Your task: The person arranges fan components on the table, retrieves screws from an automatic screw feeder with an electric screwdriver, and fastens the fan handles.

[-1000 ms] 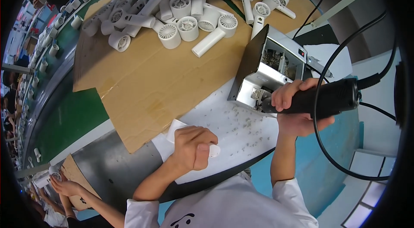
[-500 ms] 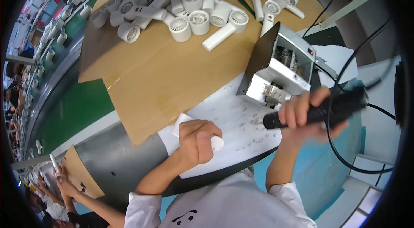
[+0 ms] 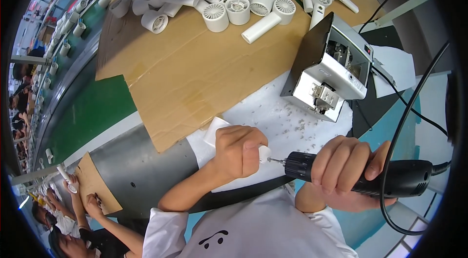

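My left hand [image 3: 240,153] is closed around a white handheld fan [image 3: 214,131]. One end of it shows beyond my knuckles, and the round handle end pokes out by my thumb. A black electric screwdriver [image 3: 405,176] lies almost level in my right hand [image 3: 343,168], its fingers wrapped around the body. Its thin bit points left and reaches the fan's handle end. Whether a screw sits on the bit is too small to tell. Behind my hands stands a silver and black screw feeder [image 3: 332,70].
Small screws [image 3: 304,126] lie scattered on a white sheet [image 3: 248,109]. Many white fans [image 3: 214,16] are piled on the cardboard [image 3: 180,87] at the back. A black cable [image 3: 397,136] loops past my right hand. At left are a conveyor [image 3: 92,111] and a co-worker's hands [image 3: 93,205].
My right hand has brought the screwdriver down from beside the screw feeder, so its bit meets the fan's handle end. My left hand keeps its hold on the fan. The whole view has shifted slightly.
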{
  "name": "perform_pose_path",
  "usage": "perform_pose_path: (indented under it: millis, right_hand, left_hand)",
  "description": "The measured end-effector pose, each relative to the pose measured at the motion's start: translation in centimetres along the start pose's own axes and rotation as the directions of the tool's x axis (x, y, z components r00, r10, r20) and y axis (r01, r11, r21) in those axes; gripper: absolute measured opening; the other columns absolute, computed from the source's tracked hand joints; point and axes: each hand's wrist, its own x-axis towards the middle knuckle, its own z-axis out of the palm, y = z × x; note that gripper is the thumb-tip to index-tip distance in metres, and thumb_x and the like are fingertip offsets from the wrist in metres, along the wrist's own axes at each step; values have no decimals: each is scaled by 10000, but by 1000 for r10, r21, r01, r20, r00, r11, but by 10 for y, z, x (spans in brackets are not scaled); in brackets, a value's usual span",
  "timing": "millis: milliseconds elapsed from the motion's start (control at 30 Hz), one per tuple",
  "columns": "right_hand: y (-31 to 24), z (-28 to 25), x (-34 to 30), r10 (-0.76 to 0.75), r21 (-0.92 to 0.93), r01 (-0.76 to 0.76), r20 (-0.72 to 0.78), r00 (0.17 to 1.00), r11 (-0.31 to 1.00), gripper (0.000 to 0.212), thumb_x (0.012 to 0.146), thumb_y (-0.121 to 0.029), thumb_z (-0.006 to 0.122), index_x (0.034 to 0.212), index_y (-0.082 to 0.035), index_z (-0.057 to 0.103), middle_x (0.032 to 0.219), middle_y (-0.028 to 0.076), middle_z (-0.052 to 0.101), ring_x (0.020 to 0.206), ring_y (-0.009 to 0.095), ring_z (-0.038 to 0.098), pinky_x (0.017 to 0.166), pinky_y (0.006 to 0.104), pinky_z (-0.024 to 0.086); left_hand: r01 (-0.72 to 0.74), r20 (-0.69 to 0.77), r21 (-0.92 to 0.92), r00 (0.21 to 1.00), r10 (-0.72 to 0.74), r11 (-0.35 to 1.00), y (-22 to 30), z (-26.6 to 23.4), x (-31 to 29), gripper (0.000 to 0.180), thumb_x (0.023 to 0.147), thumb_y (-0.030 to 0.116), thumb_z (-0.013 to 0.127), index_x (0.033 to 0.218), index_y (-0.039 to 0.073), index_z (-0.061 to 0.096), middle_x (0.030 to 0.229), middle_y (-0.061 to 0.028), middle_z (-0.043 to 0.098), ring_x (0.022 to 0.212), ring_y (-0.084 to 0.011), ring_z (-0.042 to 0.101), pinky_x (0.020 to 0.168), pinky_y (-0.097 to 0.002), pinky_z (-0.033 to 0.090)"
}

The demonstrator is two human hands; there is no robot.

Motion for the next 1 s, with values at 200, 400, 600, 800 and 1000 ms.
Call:
perform_pose_path:
  millis: [200, 400, 600, 800, 1000]
  right_hand:
    - [2, -7, -5, -23, -17, 25, 139, 990, 1000, 334, 965, -380, 512, 900, -58, 449, 606, 123, 565, 461, 258, 565, 439, 401, 484]
    - [16, -4, 0, -63, 3, 63, 102, 993, 998, 435, 879, -506, 612, 865, -103, 449, 503, 15, 516, 343, 130, 490, 336, 262, 452]
    - [-6, -6, -4, -145, 22, 147, -99, 985, 989, 379, 941, -436, 532, 854, -76, 450, 514, 59, 531, 362, 172, 510, 359, 311, 476]
    - [-12, -13, 3, -155, 13, 158, -111, 982, 987, 388, 884, -469, 542, 815, -99, 448, 479, 18, 494, 333, 100, 469, 331, 247, 466]
    - [-3, -6, 1, -174, 41, 181, -132, 976, 983, 399, 873, -464, 558, 848, -82, 447, 526, 14, 489, 369, 100, 476, 362, 244, 453]
  left_hand:
    - [12, -32, 67, 999, -9, 998, 2, 6, -1, 288, 893, 85, 407, 642, 43, 543, 560, -102, 546, 429, -286, 502, 433, -362, 410]
    - [77, -35, 35, 997, -75, 996, 1, 6, -2, 278, 878, 63, 402, 651, 30, 559, 539, -117, 546, 421, -299, 507, 427, -368, 417]
    - [154, 98, -37, 984, -150, 987, 12, 1, -2, 384, 926, 102, 333, 643, -5, 570, 559, -116, 568, 446, -260, 526, 455, -333, 424]
    - [115, 117, -71, 988, -106, 991, 9, -3, 0, 374, 940, 100, 326, 688, -4, 581, 591, -121, 580, 478, -258, 548, 473, -334, 437]
    - [86, 140, -46, 987, -79, 995, 11, 4, 0, 377, 962, 112, 329, 729, -8, 601, 626, -125, 601, 507, -266, 581, 507, -351, 472]
